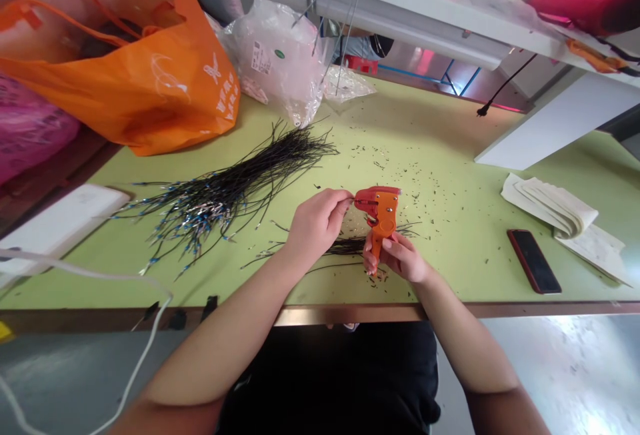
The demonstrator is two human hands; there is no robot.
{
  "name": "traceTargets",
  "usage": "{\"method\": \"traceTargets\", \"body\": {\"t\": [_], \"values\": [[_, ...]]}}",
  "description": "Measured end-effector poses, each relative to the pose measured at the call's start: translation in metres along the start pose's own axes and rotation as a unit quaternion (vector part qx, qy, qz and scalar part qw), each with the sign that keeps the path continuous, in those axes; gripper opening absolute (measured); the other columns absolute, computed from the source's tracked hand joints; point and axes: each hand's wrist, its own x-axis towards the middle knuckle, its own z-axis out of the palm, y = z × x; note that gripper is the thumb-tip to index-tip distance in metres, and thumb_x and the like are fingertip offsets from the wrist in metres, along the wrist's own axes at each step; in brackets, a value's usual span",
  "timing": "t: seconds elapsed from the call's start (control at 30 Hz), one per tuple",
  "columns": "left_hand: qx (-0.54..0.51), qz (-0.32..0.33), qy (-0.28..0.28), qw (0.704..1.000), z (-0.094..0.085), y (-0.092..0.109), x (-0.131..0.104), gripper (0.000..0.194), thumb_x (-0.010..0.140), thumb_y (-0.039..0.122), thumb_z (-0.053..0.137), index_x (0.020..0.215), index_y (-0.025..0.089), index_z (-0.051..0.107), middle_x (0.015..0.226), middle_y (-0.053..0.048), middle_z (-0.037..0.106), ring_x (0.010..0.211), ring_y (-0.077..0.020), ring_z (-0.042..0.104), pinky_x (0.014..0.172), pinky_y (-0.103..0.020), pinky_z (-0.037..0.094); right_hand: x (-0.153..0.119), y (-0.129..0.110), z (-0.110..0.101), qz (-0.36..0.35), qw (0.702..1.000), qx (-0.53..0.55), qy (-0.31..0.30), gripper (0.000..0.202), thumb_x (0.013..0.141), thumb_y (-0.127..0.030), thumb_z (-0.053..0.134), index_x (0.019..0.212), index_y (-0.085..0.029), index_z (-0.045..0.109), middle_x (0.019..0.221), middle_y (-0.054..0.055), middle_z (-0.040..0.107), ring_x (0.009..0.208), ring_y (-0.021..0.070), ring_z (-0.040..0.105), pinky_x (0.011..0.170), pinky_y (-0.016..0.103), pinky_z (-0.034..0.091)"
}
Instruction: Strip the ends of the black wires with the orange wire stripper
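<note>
My right hand (pixel 397 256) is wrapped round the handle of an orange and red wire stripper (pixel 386 208), held upright above the table. At the tool's jaws, my left hand (pixel 320 217) pinches a thin black wire, mostly hidden by the fingers, its end at the red nose. Beneath both hands lies a small bundle of black wires (pixel 346 246). Farther left, a big pile of black wires (pixel 250 172) spreads out, many with blue connectors and bare metal tips (pixel 193 218).
Wire scraps (pixel 410 178) litter the green table (pixel 445 135). A phone (pixel 534 260) and folded paper (pixel 550 205) lie at right. An orange bag (pixel 165 88), a clear plastic bag (pixel 280 48) and a white box (pixel 60 222) stand left. A white cable (pixel 100 274) crosses the front edge.
</note>
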Motion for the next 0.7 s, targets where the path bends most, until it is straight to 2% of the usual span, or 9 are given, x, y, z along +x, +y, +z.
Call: {"method": "traceTargets", "body": {"t": [0.2, 0.33, 0.5, 0.7], "values": [[0.008, -0.026, -0.006, 1.0, 0.001, -0.003, -0.001, 0.018, 0.105, 0.025, 0.049, 0.099, 0.021, 0.065, 0.082, -0.002, 0.073, 0.07, -0.016, 0.067, 0.069, -0.026, 0.051, 0.007, 0.003, 0.008, 0.0, 1.0, 0.006, 0.023, 0.038, 0.095, -0.055, 0.067, 0.089, -0.019, 0.058, 0.06, -0.007, 0.046, 0.047, 0.0095, 0.044, 0.048, 0.024, 0.039], [0.014, -0.048, -0.023, 0.998, 0.002, -0.002, -0.001, 0.02, 0.105, 0.026, 0.047, 0.098, 0.021, 0.065, 0.079, -0.001, 0.072, 0.069, -0.0158, 0.066, 0.068, -0.026, 0.051, 0.008, 0.006, 0.01, 0.006, 0.999, -0.001, 0.049, 0.044, 0.091, -0.062, 0.069, 0.083, -0.021, 0.055, 0.055, -0.009, 0.041, 0.042, 0.0084, 0.035, 0.041, 0.023, 0.036], [0.024, -0.04, -0.029, 0.998, 0.001, -0.001, 0.0, 0.02, 0.105, 0.024, 0.046, 0.097, 0.021, 0.064, 0.08, -0.001, 0.072, 0.07, -0.0156, 0.067, 0.068, -0.026, 0.052, 0.009, 0.009, 0.012, -0.001, 0.997, -0.006, 0.071, 0.049, 0.091, -0.065, 0.066, 0.075, -0.022, 0.05, 0.051, -0.011, 0.035, 0.038, 0.0061, 0.025, 0.036, 0.02, 0.029], [0.032, 0.011, 0.007, 0.999, 0.0, 0.0, -0.001, 0.018, 0.105, 0.02, 0.046, 0.098, 0.022, 0.063, 0.082, -0.001, 0.074, 0.071, -0.0151, 0.069, 0.067, -0.026, 0.052, 0.007, 0.007, 0.01, -0.013, 1.0, 0.009, 0.019, 0.05, 0.089, -0.068, 0.069, 0.078, -0.022, 0.052, 0.053, -0.012, 0.034, 0.039, 0.0059, 0.023, 0.036, 0.02, 0.029]]}}
